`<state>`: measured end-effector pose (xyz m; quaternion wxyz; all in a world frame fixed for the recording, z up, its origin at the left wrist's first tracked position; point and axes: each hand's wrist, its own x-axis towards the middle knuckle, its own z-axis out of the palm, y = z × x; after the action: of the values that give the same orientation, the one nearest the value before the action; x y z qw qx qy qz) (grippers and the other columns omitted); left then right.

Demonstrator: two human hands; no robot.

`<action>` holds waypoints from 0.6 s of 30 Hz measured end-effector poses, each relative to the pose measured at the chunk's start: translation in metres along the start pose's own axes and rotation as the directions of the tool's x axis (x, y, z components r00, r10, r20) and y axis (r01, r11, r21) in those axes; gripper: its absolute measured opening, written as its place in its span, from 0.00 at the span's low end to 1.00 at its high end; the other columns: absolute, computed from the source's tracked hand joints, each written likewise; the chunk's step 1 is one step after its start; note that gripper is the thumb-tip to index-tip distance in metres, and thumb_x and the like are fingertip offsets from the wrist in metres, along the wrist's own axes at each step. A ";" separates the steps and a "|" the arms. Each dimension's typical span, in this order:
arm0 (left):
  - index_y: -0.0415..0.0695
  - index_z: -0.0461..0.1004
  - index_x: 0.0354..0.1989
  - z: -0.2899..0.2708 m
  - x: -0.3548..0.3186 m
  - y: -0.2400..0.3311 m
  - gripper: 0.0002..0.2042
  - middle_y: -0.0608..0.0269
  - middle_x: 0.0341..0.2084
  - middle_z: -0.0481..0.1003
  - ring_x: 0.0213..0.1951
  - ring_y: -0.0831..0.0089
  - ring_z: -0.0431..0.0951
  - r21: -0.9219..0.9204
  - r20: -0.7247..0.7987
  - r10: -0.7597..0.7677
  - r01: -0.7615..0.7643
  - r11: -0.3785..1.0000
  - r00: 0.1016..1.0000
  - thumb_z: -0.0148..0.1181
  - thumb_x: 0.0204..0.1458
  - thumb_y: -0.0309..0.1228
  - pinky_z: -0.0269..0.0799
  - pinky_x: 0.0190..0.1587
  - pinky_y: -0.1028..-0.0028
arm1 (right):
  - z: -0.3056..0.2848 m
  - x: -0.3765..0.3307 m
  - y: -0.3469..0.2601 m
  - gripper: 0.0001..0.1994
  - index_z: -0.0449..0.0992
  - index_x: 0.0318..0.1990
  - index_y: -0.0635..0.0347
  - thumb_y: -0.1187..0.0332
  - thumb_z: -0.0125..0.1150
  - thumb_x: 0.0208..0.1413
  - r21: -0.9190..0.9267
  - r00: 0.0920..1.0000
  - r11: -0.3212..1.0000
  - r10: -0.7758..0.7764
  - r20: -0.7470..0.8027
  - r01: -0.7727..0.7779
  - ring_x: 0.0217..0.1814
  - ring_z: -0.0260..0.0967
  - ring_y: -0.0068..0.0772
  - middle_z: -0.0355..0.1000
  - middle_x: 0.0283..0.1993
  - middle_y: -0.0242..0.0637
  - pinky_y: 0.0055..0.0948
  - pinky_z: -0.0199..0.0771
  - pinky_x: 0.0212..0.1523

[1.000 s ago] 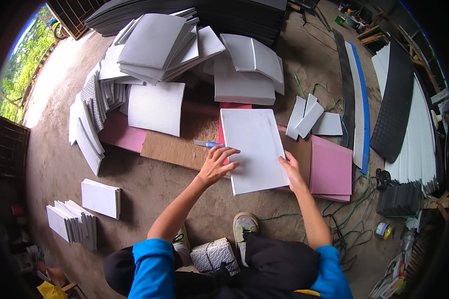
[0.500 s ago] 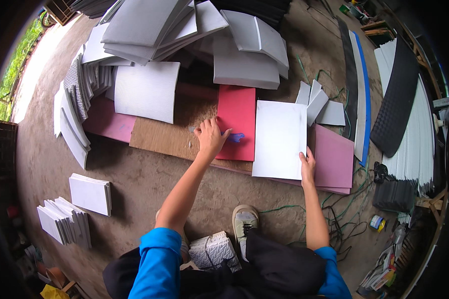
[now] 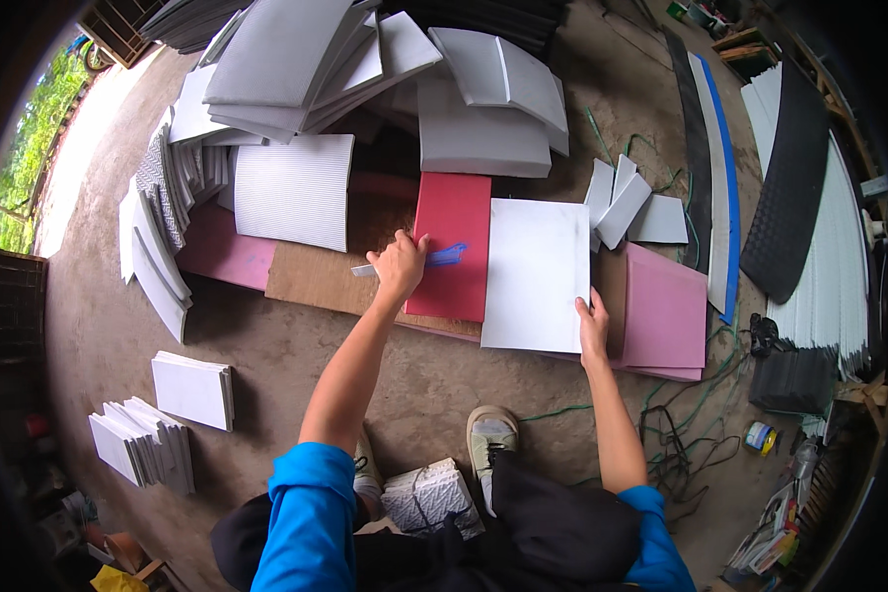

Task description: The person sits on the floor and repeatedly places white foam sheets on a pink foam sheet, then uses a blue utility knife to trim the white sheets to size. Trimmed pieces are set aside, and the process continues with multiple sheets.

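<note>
My left hand (image 3: pixel 400 268) is closed around a knife (image 3: pixel 446 257) over the left edge of a red slab (image 3: pixel 454 217). The knife's blue handle points right, and its pale flat blade sticks out to the left. With my right hand (image 3: pixel 592 326) I grip the right edge of a white foam sheet (image 3: pixel 535 271), thumb on top and fingers mostly hidden. The sheet's left edge lies against the red slab. Beneath both is a brown board (image 3: pixel 311 281), and pink foam sheets (image 3: pixel 664 311) lie to the right.
Large grey-white foam sheets (image 3: pixel 276 59) are heaped at the back, beside a ribbed white sheet (image 3: pixel 294 187). Small white stacks (image 3: pixel 192 388) stand on the floor at left. A tied bundle (image 3: pixel 429 496) lies between my feet. Cords (image 3: pixel 676 444) tangle at right.
The white sheet has slid left with my right hand, baring more brown board beside the pink sheets. My left hand has gripped the knife, and the red slab has shifted slightly left.
</note>
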<state>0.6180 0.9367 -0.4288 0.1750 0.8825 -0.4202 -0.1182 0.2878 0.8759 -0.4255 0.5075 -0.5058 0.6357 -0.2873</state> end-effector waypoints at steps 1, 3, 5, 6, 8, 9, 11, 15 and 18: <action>0.41 0.69 0.33 -0.004 -0.002 -0.009 0.21 0.53 0.22 0.77 0.27 0.52 0.77 0.002 0.003 -0.008 0.008 1.000 1.000 0.47 0.54 0.50 0.53 0.46 0.53 | 0.007 -0.002 0.000 0.25 0.59 0.59 0.67 0.65 0.53 0.56 -0.013 1.000 1.000 0.006 0.013 -0.006 0.54 0.65 0.36 0.68 0.53 0.47 0.31 0.61 0.55; 0.41 0.69 0.33 -0.014 -0.005 -0.001 0.20 0.53 0.22 0.77 0.28 0.52 0.78 -0.023 0.013 0.009 -0.009 1.000 1.000 0.47 0.54 0.49 0.53 0.46 0.52 | 0.005 0.006 0.013 0.24 0.62 0.57 0.66 0.66 0.55 0.54 -0.343 0.990 0.934 -0.130 -0.060 0.102 0.52 0.63 0.46 0.65 0.51 0.50 0.38 0.61 0.54; 0.42 0.69 0.35 -0.028 -0.006 0.010 0.20 0.53 0.24 0.77 0.30 0.54 0.78 0.048 0.042 0.016 -0.018 0.999 0.999 0.46 0.54 0.49 0.51 0.49 0.50 | 0.009 0.006 0.021 0.23 0.63 0.55 0.63 0.68 0.58 0.52 -0.605 0.872 0.762 -0.438 -0.218 0.232 0.53 0.58 0.48 0.59 0.51 0.47 0.42 0.60 0.53; 0.42 0.70 0.37 -0.044 -0.009 0.003 0.20 0.54 0.25 0.78 0.32 0.55 0.78 0.101 0.066 0.002 -0.009 0.995 0.998 0.45 0.55 0.49 0.50 0.50 0.50 | 0.023 -0.004 0.002 0.23 0.63 0.55 0.62 0.69 0.58 0.51 -0.580 0.857 0.747 -0.492 -0.152 0.325 0.53 0.56 0.48 0.58 0.51 0.47 0.43 0.60 0.53; 0.42 0.70 0.37 -0.078 -0.016 -0.004 0.21 0.55 0.24 0.77 0.33 0.56 0.77 0.196 0.094 0.008 -0.026 0.980 0.996 0.43 0.56 0.50 0.50 0.51 0.51 | 0.038 -0.025 -0.045 0.22 0.63 0.54 0.59 0.70 0.59 0.50 -0.514 0.797 0.695 -0.603 -0.036 0.503 0.53 0.53 0.47 0.54 0.51 0.45 0.44 0.59 0.52; 0.43 0.70 0.38 -0.091 -0.019 0.003 0.21 0.55 0.24 0.77 0.33 0.56 0.77 0.200 0.090 0.039 -0.056 0.978 0.995 0.43 0.56 0.49 0.50 0.51 0.51 | 0.038 -0.028 -0.068 0.19 0.65 0.52 0.58 0.70 0.58 0.51 -0.385 0.740 0.673 -0.671 0.041 0.631 0.53 0.54 0.46 0.55 0.51 0.45 0.41 0.60 0.52; 0.43 0.69 0.38 -0.115 -0.030 0.012 0.20 0.56 0.23 0.77 0.32 0.56 0.77 0.216 0.083 0.089 -0.105 0.971 0.993 0.42 0.56 0.49 0.50 0.51 0.50 | 0.052 -0.051 -0.118 0.16 0.67 0.48 0.55 0.70 0.59 0.50 -0.180 0.644 0.618 -0.744 0.179 0.765 0.50 0.59 0.44 0.57 0.49 0.41 0.40 0.63 0.50; 0.44 0.68 0.39 -0.153 -0.057 0.045 0.20 0.56 0.24 0.77 0.33 0.56 0.78 0.129 0.035 0.091 -0.095 0.987 0.995 0.41 0.57 0.49 0.49 0.51 0.49 | 0.069 -0.092 -0.177 0.20 0.68 0.47 0.57 0.61 0.62 0.48 -0.122 0.293 0.267 -0.829 0.477 0.956 0.49 0.61 0.39 0.60 0.47 0.37 0.38 0.65 0.48; 0.45 0.66 0.37 -0.156 -0.075 0.089 0.19 0.54 0.25 0.78 0.33 0.54 0.78 0.044 -0.073 0.130 -0.127 0.991 0.989 0.41 0.57 0.50 0.49 0.49 0.50 | 0.053 -0.096 -0.195 0.17 0.70 0.44 0.59 0.65 0.64 0.46 -0.214 0.236 0.144 -0.823 0.516 0.966 0.48 0.63 0.37 0.64 0.44 0.37 0.35 0.67 0.48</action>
<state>0.5649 0.9758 -0.2456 0.1806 0.8608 -0.4715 -0.0648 0.4028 0.9105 -0.2371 0.1630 -0.9288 0.1710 -0.2856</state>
